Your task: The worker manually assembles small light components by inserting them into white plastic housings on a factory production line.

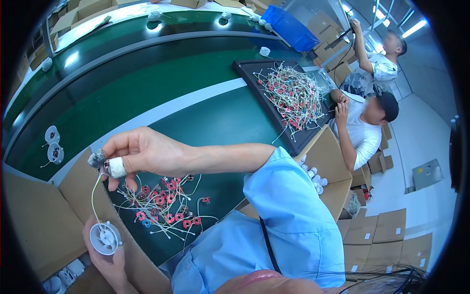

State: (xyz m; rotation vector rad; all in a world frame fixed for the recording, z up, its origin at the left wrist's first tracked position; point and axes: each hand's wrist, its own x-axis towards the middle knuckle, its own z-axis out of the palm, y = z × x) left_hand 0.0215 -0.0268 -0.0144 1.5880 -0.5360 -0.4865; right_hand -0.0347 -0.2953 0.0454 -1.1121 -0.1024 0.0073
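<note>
My left hand (108, 269) is closed round a small white plastic cup (105, 238) with spokes inside, its mouth facing up. Farther up, my right hand (149, 152) pinches a small dark wired part (104, 169) between thumb and fingers. Coverings wrap the gripping fingertips, one white and one dirty grey. From that part a thin pale wire (93, 196) hangs down into the cup. Below my right hand, a loose heap of small red ring-shaped parts with pale wires (164, 201) lies on the green work surface.
Open cardboard boxes (41, 210) with white cups flank me. Two white cups (53, 142) stand on the green conveyor belt (127, 88). A black tray (259, 93) holds heaped wired parts. Near it sits a co-worker (364, 122); another person (379, 68) stands behind. A blue bin (290, 28) is farther off.
</note>
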